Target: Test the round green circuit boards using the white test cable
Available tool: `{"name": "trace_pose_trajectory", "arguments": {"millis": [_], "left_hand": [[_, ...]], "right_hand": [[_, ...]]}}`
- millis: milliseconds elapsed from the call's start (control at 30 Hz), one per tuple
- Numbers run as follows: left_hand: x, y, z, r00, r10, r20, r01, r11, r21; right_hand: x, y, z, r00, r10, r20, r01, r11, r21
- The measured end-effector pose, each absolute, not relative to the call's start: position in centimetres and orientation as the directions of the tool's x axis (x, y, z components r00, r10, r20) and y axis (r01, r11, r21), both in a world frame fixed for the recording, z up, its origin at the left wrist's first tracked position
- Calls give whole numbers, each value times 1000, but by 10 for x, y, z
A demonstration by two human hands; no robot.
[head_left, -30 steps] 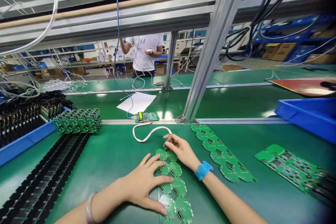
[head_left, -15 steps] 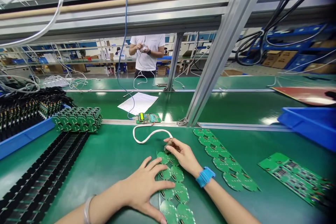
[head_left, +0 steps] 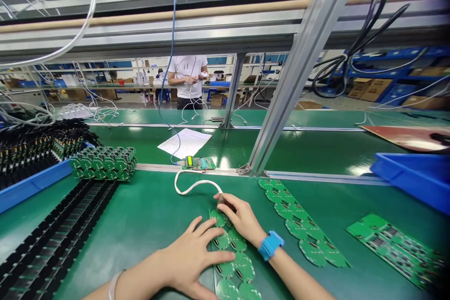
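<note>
My left hand (head_left: 193,255) is spread with its fingertips resting on the left side of a green circuit board panel (head_left: 244,266) of round boards in two columns. My right hand (head_left: 242,219) pinches a small brownish probe head (head_left: 222,200) at the panel's far end. From that head a white cable (head_left: 197,185) curves back to a small circuit board with a lit yellow-green display (head_left: 190,161). My fingers partly cover the head, so its contact with the panel is hidden. A second panel of round boards (head_left: 297,218) lies to the right.
Stacked round boards (head_left: 101,163) stand at the left beside long black slotted rails (head_left: 66,229). A blue bin (head_left: 415,176) and a rectangular circuit board (head_left: 390,243) are on the right. A metal post (head_left: 281,89) rises behind my right hand. A person (head_left: 188,77) stands across the benches.
My right hand and the probe head have shifted slightly left and down at the panel's far end. My left hand stays spread on the panel. The person across has moved their hands.
</note>
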State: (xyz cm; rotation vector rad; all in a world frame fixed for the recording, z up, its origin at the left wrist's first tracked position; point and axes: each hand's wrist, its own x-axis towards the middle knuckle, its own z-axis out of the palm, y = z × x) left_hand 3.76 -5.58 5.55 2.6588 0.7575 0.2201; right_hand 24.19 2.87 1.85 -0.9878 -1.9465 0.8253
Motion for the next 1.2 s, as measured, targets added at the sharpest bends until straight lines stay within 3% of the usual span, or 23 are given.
{"name": "trace_pose_trajectory", "arguments": {"millis": [233,833,1067,1200], "left_hand": [[34,-57,49,833,551,47,485,-769,417],[33,-54,43,821,571,4,534,-772,345],[37,-43,10,809,586,39,571,-800,181],[31,-33,-22,806,551,216,566,-824,-11]], "right_hand": [[242,31,11,-389,849,359,337,493,-802],[240,31,12,-366,854,370,312,487,-815],[238,31,13,-356,850,388,290,496,-819],[233,29,20,-320,848,423,289,513,-808]]}}
